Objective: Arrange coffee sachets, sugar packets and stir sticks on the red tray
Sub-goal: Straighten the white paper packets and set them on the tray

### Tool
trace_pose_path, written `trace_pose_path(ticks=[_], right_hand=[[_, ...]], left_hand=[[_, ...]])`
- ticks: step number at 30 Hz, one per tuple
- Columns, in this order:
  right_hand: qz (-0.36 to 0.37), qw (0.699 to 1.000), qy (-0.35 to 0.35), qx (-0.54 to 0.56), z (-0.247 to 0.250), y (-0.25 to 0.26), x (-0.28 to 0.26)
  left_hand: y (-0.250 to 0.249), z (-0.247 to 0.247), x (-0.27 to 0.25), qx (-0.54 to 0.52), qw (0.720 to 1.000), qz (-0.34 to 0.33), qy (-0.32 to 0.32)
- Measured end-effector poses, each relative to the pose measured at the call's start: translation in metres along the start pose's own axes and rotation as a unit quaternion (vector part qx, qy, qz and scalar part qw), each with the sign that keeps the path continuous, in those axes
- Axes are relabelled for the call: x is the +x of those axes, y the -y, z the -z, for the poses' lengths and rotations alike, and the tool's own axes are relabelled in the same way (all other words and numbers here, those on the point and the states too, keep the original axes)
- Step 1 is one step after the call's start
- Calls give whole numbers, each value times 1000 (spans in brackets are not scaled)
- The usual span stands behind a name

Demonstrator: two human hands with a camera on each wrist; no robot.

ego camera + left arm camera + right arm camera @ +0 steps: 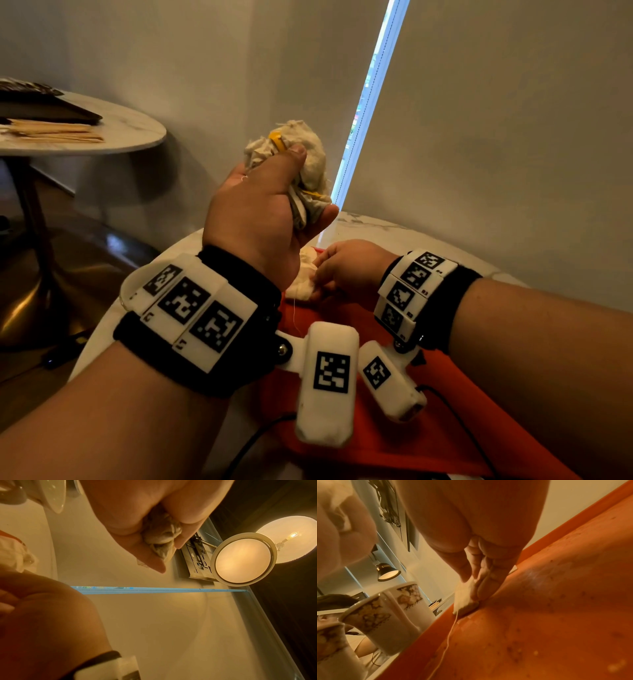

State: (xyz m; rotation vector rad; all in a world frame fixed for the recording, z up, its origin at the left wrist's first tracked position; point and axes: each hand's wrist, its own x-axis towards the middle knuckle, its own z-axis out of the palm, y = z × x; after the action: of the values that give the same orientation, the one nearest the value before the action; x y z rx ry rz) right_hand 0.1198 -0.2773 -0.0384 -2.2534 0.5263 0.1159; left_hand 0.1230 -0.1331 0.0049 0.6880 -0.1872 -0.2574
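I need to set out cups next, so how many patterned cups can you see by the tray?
2, both in the right wrist view, beside the red tray's edge: one patterned cup next to the rim, another at the picture's left edge. More may be hidden.

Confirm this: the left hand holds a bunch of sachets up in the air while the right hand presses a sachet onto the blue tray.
Wrong colour: the tray is red, as the right wrist view shows. The left hand does hold the bunch of sachets up, and the right hand presses a sachet onto it.
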Motion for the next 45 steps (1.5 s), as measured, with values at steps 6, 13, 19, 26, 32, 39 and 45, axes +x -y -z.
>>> trace_pose_path(ticks=[6, 13, 19, 26, 32, 39, 45], right_hand=[[11, 984, -40, 174, 21, 3, -15], [131, 925, -88, 345, 57, 28, -46], [209, 928, -9, 307, 56, 33, -58], [196, 921, -48, 334, 55, 24, -60], [181, 917, -56, 351, 56, 22, -60], [154, 922, -75, 346, 60, 12, -52], [110, 939, -96, 311, 59, -3, -43]], left_hand=[[3, 0, -5, 37, 997, 36, 53], [13, -1, -11, 98, 991, 68, 65], [13, -2, -14, 97, 987, 79, 96], [13, -2, -12, 97, 990, 72, 75], [13, 0, -9, 91, 992, 64, 65], [10, 1, -6, 73, 996, 39, 28], [4, 2, -1, 39, 999, -17, 6]])
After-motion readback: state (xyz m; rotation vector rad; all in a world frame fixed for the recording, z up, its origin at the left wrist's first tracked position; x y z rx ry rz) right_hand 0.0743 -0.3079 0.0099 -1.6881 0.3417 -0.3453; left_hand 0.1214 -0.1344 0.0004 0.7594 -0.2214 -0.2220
